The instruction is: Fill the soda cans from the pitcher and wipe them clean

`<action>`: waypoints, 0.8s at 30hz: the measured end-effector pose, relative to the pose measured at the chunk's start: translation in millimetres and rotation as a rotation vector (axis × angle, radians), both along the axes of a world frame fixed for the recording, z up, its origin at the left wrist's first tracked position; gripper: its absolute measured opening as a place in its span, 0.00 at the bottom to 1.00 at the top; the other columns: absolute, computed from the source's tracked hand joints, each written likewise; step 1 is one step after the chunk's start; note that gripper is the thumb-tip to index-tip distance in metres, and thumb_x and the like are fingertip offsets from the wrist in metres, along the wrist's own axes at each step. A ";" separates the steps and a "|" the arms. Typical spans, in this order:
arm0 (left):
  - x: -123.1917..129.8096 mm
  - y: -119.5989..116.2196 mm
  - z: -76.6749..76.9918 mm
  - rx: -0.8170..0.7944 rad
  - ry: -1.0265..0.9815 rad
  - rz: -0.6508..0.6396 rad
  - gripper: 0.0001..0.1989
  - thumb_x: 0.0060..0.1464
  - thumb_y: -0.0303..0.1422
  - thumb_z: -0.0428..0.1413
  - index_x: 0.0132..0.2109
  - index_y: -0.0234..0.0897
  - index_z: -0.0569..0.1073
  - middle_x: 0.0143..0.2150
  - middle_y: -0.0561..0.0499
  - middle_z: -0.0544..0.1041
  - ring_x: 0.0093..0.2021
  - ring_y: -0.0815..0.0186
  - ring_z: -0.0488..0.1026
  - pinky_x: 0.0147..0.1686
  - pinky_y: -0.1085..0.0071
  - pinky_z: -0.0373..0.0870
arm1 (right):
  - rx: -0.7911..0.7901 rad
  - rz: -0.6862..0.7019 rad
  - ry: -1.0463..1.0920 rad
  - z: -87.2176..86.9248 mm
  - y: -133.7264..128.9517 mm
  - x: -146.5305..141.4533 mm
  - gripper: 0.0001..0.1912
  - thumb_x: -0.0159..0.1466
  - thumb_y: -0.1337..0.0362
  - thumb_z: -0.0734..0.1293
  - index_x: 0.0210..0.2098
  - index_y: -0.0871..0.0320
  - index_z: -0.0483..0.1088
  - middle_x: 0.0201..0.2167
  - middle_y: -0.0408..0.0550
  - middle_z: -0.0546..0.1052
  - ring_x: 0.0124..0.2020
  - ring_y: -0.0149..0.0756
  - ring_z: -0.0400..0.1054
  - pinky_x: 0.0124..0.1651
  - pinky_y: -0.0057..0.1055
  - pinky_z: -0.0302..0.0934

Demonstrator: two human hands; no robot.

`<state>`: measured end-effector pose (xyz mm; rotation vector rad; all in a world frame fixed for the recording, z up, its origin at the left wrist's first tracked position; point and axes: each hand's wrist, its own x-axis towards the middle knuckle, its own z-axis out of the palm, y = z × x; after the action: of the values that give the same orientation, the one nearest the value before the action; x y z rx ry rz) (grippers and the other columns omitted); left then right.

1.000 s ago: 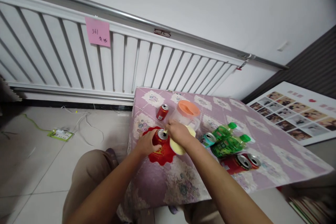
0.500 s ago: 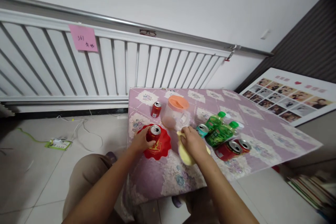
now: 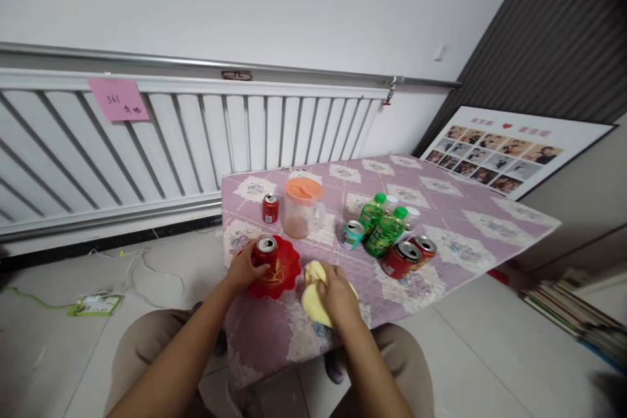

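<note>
My left hand (image 3: pixel 243 269) is wrapped around an opened red drink can (image 3: pixel 267 251), which stands upright in a red scalloped plate (image 3: pixel 290 262) with a gold design. In my right hand (image 3: pixel 337 290) a yellow cloth (image 3: pixel 313 304) is bunched between the fingers, low over the near part of the table. Behind the plate are a smaller red can (image 3: pixel 270 208) and a clear plastic pitcher (image 3: pixel 296 220) with an orange lid. To the right of the pitcher stands a teal can (image 3: pixel 352 235).
Green bottles (image 3: pixel 385 234) stand right of the teal can, with whitish caps behind them. Two larger red cans (image 3: pixel 401 260) are at the right. A flowered cloth covers the table (image 3: pixel 274 339). A radiator (image 3: pixel 196 137) runs along the wall; a power strip (image 3: pixel 95 305) lies on the floor.
My right hand has drawn the yellow cloth nearer to me and away from the pitcher. My left hand stays on the can in the plate. The camera view has shifted.
</note>
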<state>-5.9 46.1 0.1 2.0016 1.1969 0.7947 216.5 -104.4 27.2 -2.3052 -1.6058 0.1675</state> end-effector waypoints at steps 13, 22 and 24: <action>-1.1 2.2 -3.4 -0.035 -0.008 -0.022 0.38 0.44 0.32 0.64 0.63 0.36 0.62 0.56 0.42 0.76 0.57 0.52 0.72 0.60 0.54 0.66 | -0.159 -0.008 -0.019 -1.2 -26.8 -34.0 0.38 0.67 0.49 0.60 0.71 0.52 0.46 0.73 0.53 0.43 0.73 0.51 0.34 0.65 0.57 0.43; -1.9 2.3 -4.5 -0.048 -0.040 -0.038 0.38 0.43 0.31 0.64 0.62 0.35 0.61 0.56 0.41 0.75 0.57 0.52 0.73 0.61 0.54 0.66 | 0.010 -0.077 0.065 -16.2 -42.7 -29.2 0.41 0.64 0.53 0.64 0.71 0.56 0.46 0.67 0.62 0.59 0.66 0.52 0.54 0.59 0.47 0.56; -2.1 1.3 -3.4 -0.058 -0.040 -0.032 0.38 0.43 0.32 0.64 0.62 0.35 0.61 0.56 0.41 0.75 0.57 0.52 0.73 0.60 0.53 0.66 | 0.013 -0.121 0.069 -12.6 -48.7 -26.2 0.42 0.64 0.50 0.64 0.70 0.60 0.47 0.62 0.64 0.66 0.61 0.53 0.62 0.54 0.44 0.60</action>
<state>-7.9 47.4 -3.3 1.9440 1.1494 0.7715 190.3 -153.1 14.6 -2.3512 -1.4260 0.2053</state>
